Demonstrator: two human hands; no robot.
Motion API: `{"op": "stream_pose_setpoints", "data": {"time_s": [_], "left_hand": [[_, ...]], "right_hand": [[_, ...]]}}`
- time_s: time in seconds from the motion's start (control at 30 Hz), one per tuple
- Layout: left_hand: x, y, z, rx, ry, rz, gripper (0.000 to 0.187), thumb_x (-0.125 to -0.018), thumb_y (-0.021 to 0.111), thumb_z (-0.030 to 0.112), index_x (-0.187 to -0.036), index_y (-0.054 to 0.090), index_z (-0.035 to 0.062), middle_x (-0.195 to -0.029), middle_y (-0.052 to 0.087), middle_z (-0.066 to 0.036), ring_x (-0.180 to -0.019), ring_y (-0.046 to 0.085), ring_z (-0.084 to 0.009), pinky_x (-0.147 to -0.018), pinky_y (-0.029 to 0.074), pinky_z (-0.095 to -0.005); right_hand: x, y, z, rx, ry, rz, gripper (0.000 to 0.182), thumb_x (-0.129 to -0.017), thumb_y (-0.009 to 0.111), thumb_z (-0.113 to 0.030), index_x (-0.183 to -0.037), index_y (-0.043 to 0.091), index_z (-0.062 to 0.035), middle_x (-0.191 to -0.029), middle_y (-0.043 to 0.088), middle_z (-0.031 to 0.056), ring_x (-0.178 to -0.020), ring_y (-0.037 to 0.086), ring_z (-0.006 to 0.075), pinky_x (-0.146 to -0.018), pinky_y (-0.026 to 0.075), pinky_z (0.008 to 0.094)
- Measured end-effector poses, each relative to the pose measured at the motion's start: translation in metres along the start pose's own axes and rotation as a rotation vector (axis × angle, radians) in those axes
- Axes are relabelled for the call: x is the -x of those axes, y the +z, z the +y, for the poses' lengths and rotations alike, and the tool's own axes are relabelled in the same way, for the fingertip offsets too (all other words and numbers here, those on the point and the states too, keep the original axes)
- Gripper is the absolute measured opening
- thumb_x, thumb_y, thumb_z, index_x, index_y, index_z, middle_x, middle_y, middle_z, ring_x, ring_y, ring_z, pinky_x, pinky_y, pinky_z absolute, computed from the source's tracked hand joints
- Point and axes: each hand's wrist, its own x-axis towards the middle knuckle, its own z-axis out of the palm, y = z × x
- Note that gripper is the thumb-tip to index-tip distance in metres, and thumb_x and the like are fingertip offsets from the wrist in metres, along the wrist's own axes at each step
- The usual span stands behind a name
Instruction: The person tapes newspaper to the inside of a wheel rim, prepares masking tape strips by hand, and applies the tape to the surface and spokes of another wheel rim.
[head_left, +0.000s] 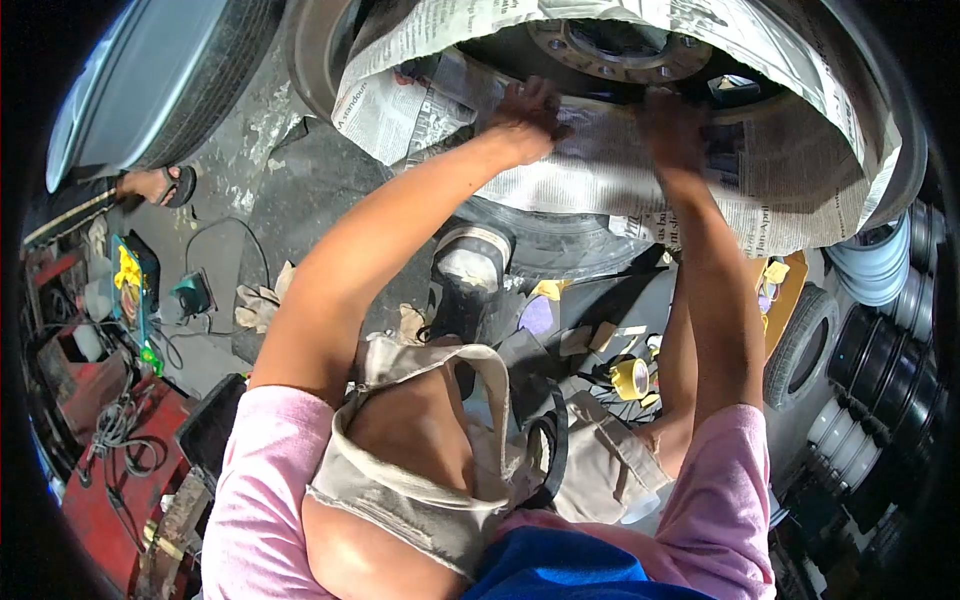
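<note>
A wheel rim (625,68) with a dark centre and bolt holes stands at the top of the view. Sheets of newspaper (800,195) wrap around it and fan outward, covering the tyre. My left hand (530,120) is at the newspaper's inner edge beside the rim, its fingers bent onto the paper and the thumb pointing right. To its right, my right hand (672,130) reaches to the same lower edge of the rim. It is shadowed and smeared, so its fingers are hard to make out.
A tyre with a silver rim (150,80) leans at upper left, near another person's sandalled foot (165,186). Yellow tape (630,379) lies among scraps below the wheel. A small tyre (803,348) and stacked black rims (885,360) stand right. Cables (125,430) lie on a red surface left.
</note>
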Motion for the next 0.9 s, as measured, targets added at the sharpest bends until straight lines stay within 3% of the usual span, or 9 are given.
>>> {"op": "stream_pose_setpoints", "data": {"time_s": [0.13,0.27,0.43,0.53,0.6,0.63,0.7,0.83,0.9], "left_hand": [[-0.019,0.008,0.017,0.013,-0.006,-0.115,0.071,-0.101,0.049,0.059,-0.144,0.053,0.0028,-0.145,0.046,-0.022,-0.139,0.04,-0.0406,-0.114,0.036,-0.0547],[-0.03,0.015,0.039,-0.025,-0.038,-0.102,0.07,-0.1,0.046,0.062,-0.155,0.046,0.0178,-0.153,0.038,-0.026,-0.142,0.036,-0.0445,-0.115,0.034,-0.0571],[-0.036,0.018,0.052,0.229,-0.052,0.012,0.068,-0.1,0.045,0.064,-0.16,0.04,0.0316,-0.16,0.03,-0.029,-0.147,0.031,-0.0479,-0.119,0.028,-0.0599],[-0.032,0.02,0.048,0.314,0.0,-0.04,0.07,-0.1,0.047,0.062,-0.16,0.041,0.0261,-0.162,0.028,-0.029,-0.148,0.03,-0.0482,-0.122,0.025,-0.0603],[-0.033,0.026,0.042,0.162,0.018,-0.026,0.069,-0.101,0.049,0.057,-0.152,0.05,0.0104,-0.156,0.036,-0.031,-0.142,0.04,-0.0461,-0.12,0.031,-0.0553],[-0.034,0.026,0.036,0.158,0.02,-0.028,0.069,-0.101,0.049,0.057,-0.152,0.05,0.0104,-0.156,0.036,-0.031,-0.142,0.04,-0.0461,-0.12,0.031,-0.0553],[-0.032,0.025,0.023,0.255,0.022,-0.058,0.063,-0.103,0.052,0.048,-0.136,0.059,-0.0043,-0.142,0.048,-0.031,-0.133,0.048,-0.0432,-0.115,0.037,-0.05],[-0.023,0.042,0.004,0.167,0.182,0.102,0.052,-0.104,0.051,0.039,-0.121,0.064,-0.0083,-0.127,0.057,-0.029,-0.125,0.051,-0.0422,-0.109,0.041,-0.049],[-0.018,0.046,0.006,0.217,0.165,0.287,0.049,-0.104,0.051,0.038,-0.103,0.073,-0.0057,-0.122,0.059,-0.023,-0.121,0.053,-0.0396,-0.109,0.041,-0.051]], "right_hand": [[0.008,0.0,-0.001,0.092,-0.004,0.168,0.03,-0.089,0.065,-0.036,-0.107,0.071,-0.011,-0.102,0.075,0.0098,-0.097,0.072,0.0319,-0.088,0.046,0.0623],[0.02,0.009,0.008,0.113,-0.01,0.334,0.036,-0.088,0.066,-0.035,-0.113,0.067,-0.0102,-0.103,0.073,0.0132,-0.099,0.07,0.0324,-0.089,0.046,0.0608],[0.028,-0.014,0.009,0.051,0.106,0.24,0.04,-0.089,0.066,-0.032,-0.123,0.062,-0.0106,-0.105,0.072,0.0153,-0.102,0.07,0.0328,-0.091,0.045,0.0607],[0.035,-0.023,0.011,0.002,0.102,0.271,0.037,-0.09,0.065,-0.027,-0.123,0.062,-0.0108,-0.105,0.072,0.0139,-0.103,0.07,0.0322,-0.093,0.046,0.0594],[0.037,-0.021,0.012,-0.035,0.082,0.302,0.034,-0.091,0.065,-0.023,-0.122,0.062,-0.0105,-0.107,0.072,0.0129,-0.104,0.069,0.0316,-0.094,0.046,0.0586],[0.037,-0.02,0.012,0.001,0.082,0.282,0.033,-0.091,0.064,-0.021,-0.123,0.062,-0.0112,-0.109,0.073,0.0116,-0.105,0.069,0.031,-0.095,0.045,0.0579],[0.037,-0.016,0.012,0.034,0.085,0.26,0.033,-0.092,0.063,-0.019,-0.124,0.062,-0.0118,-0.111,0.073,0.0103,-0.106,0.069,0.0303,-0.096,0.045,0.0572],[0.035,-0.013,0.011,-0.041,0.062,0.309,0.033,-0.092,0.062,-0.017,-0.125,0.064,-0.0146,-0.115,0.072,0.0095,-0.108,0.069,0.0313,-0.097,0.044,0.0563],[0.035,-0.016,0.009,-0.029,0.047,0.322,0.033,-0.092,0.063,-0.017,-0.124,0.064,-0.016,-0.115,0.072,0.0099,-0.108,0.069,0.0319,-0.097,0.044,0.056]]}}
